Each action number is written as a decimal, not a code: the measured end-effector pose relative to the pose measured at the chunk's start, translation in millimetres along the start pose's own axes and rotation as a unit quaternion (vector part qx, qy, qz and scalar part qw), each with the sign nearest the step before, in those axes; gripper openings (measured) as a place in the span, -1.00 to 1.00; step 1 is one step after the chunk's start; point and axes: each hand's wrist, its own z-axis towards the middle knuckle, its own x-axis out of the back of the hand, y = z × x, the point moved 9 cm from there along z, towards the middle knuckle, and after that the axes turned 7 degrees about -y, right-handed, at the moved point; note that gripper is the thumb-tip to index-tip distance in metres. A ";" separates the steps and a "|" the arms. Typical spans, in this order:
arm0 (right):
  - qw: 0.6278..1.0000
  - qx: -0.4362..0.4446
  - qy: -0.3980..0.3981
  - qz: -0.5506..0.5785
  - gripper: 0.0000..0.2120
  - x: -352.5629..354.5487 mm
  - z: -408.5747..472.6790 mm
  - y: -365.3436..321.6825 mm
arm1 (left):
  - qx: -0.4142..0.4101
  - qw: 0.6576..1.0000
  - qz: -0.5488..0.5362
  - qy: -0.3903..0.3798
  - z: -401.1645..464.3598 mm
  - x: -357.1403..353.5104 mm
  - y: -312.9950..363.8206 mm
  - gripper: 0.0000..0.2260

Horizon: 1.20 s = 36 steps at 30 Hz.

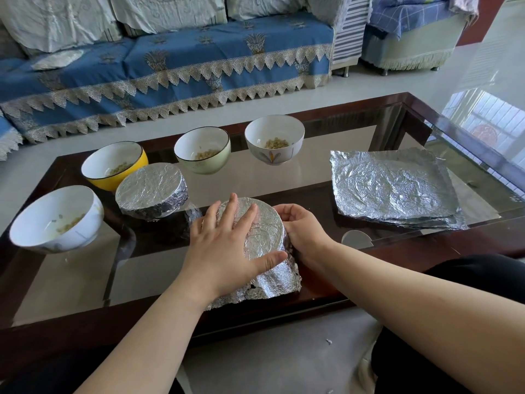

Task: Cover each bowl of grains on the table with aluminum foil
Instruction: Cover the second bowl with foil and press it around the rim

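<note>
Bowl (257, 223): upright on tabletop (284, 177), foil-covered.
Left hand (227, 245): fingers straight, pressing foil top.
Right hand (301, 226): fingers curled around bowl's side.

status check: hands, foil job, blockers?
Left hand flat on foil-topped bowl; right hand crimps its side. One covered bowl done, four open. Foil stack ready. No blockers.

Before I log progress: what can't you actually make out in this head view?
- Contents of the two foil-covered bowls: hidden by foil.
- Right hand fingertips: tucked behind the near bowl's side.
- Number of sheets in the foil stack: edges too fine to count.
</note>
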 end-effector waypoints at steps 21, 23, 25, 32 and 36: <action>0.988 0.049 -0.010 -0.145 -0.56 4.6 -3.3 -31.9 | 0.082 0.994 -0.040 0.059 14.9 9.5 6.0 0.00; 0.982 0.080 -0.016 -0.171 -0.59 4.9 -5.6 -37.5 | 0.089 0.994 -0.045 0.056 16.8 8.4 5.6 0.02; 0.972 0.112 -0.028 -0.204 -0.62 1.7 -7.2 -40.3 | 0.092 0.994 -0.048 0.039 17.8 6.2 3.8 0.04; 0.976 0.120 -0.023 -0.179 -0.74 -0.3 -7.3 -31.2 | 0.082 0.995 -0.036 -0.033 16.2 6.5 -0.9 0.05; 0.984 0.097 0.004 -0.150 -0.80 5.0 0.0 -24.3 | 0.072 0.997 -0.017 -0.028 9.4 7.7 -11.3 0.04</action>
